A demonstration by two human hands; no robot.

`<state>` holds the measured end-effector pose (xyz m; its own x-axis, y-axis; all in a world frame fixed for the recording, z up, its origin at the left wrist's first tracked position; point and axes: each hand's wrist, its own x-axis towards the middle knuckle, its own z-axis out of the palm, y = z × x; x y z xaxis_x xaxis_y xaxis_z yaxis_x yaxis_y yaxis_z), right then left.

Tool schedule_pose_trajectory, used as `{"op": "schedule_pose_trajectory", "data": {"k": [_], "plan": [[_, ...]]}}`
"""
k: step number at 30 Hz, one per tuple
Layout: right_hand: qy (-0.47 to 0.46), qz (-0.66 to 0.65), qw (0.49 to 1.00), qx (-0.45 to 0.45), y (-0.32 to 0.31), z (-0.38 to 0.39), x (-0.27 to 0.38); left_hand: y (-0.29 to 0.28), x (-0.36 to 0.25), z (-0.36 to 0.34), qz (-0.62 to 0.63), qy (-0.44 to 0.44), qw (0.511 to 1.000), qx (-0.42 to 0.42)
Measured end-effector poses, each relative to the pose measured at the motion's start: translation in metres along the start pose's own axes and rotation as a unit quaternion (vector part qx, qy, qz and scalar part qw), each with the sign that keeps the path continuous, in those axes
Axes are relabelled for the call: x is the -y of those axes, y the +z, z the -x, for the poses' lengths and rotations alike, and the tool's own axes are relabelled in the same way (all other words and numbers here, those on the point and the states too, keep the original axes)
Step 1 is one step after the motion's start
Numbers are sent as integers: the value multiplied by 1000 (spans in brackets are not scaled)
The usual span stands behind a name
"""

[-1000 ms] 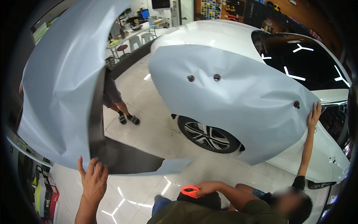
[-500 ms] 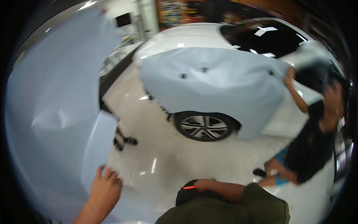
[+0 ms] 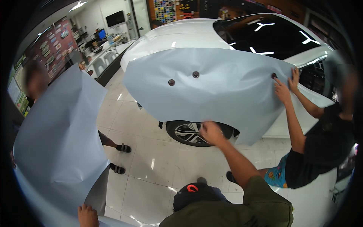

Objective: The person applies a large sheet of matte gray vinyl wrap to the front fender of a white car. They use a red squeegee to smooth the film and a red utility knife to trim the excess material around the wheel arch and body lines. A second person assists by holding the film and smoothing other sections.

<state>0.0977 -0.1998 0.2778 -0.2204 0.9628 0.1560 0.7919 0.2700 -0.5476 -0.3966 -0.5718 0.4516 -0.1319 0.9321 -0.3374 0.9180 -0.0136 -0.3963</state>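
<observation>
My left hand [image 3: 87, 215] grips the lower edge of a large blue-grey film sheet [image 3: 56, 140], its fingers curled over the edge. A co-worker on the left holds the sheet's far end. My right hand [image 3: 211, 132] is stretched out in front of the wheel arch of a white car [image 3: 170, 33]; its fingers are smeared by motion. A second blue-grey film panel [image 3: 211, 90] drapes over the car's front fender under dark round discs [image 3: 195, 74]. At right, another co-worker's hand [image 3: 281, 90] points a finger onto the rear disc [image 3: 274, 75].
An orange-red loop [image 3: 193, 188] shows at a black pouch [image 3: 189, 196] near my waist. The car's front wheel [image 3: 189, 134] stands below the draped panel. Behind are a desk with a monitor [image 3: 102, 34] and a wall screen [image 3: 115, 18]. Glossy tiles [image 3: 151, 166] cover the floor.
My right hand has moved from the orange-red item at my waist out toward the wheel arch. The held sheet has swung lower, showing the left co-worker. The right co-worker's second hand has reached the disc.
</observation>
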Motion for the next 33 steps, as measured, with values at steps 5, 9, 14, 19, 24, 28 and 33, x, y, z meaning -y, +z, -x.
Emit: {"op": "schedule_pose_trajectory", "data": {"k": [5,9,14,19,24,28,33], "plan": [[-186,120,916,-333,-58,-191,-11,3,-12,12,-31,-7,998,53],[-154,216,943,-202,-47,-274,-44,1,-21,-4,94,-65,993,31],[132,-296,867,-379,-41,-294,-16,-33,-23,-35,163,-80,983,23],[-178,60,979,-77,48,-292,28,-40,6,-99,176,-34,982,52],[-23,128,991,-44,53,-310,42,-32,43,-163,171,94,981,17],[41,-185,957,-221,28,-318,66,-9,51,-194,202,109,973,12],[17,-102,961,-256,-132,-401,58,-25,42,-241,168,130,976,42]]}}
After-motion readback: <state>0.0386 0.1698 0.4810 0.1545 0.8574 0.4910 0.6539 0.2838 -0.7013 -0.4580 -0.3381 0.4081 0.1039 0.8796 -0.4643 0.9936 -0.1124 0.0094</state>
